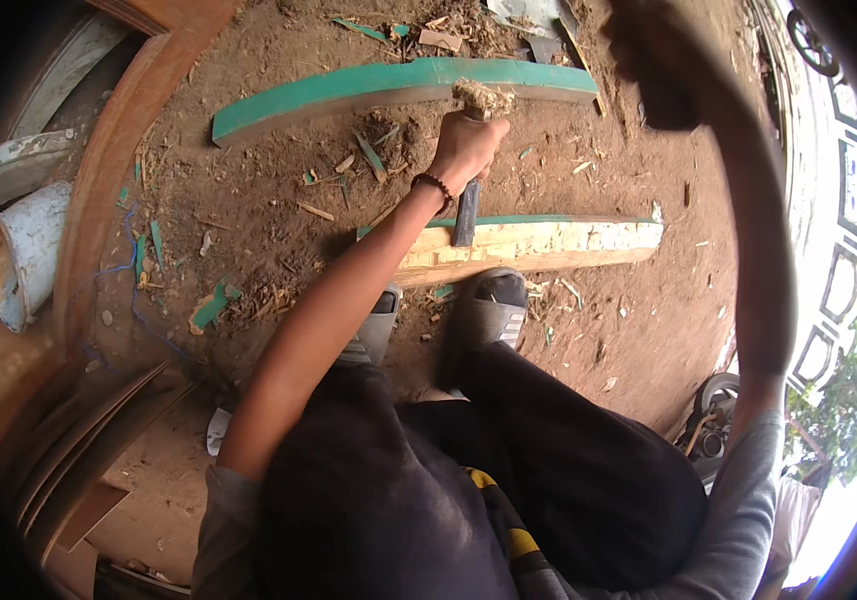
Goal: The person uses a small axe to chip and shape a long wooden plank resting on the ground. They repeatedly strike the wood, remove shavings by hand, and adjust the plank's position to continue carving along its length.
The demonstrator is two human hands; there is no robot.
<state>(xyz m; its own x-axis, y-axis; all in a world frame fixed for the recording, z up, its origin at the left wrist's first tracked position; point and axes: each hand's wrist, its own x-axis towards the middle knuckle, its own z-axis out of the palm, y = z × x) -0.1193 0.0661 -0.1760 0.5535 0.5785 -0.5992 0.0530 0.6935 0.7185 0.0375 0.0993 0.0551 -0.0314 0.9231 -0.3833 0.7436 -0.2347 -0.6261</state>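
My left hand (468,150) is wrapped round a chisel (466,215) held upright, its frayed handle top sticking out above the fist. The blade's lower end meets a long timber piece (548,242) with a pale, rough-cut face and green paint along its far edge. Both my sandalled feet (493,300) are close against the near side of this timber. High at the right, my right hand (673,70) is raised, dark and blurred. It seems closed round a dark thing whose kind I cannot make out.
Beyond the timber lies a curved green-painted beam (408,75). Green and pale wood chips (216,305) litter the dirt floor. At left are a brown wooden frame (113,150), a stained white bucket (33,255) and curved boards (78,440). A wheeled machine (713,425) stands at right.
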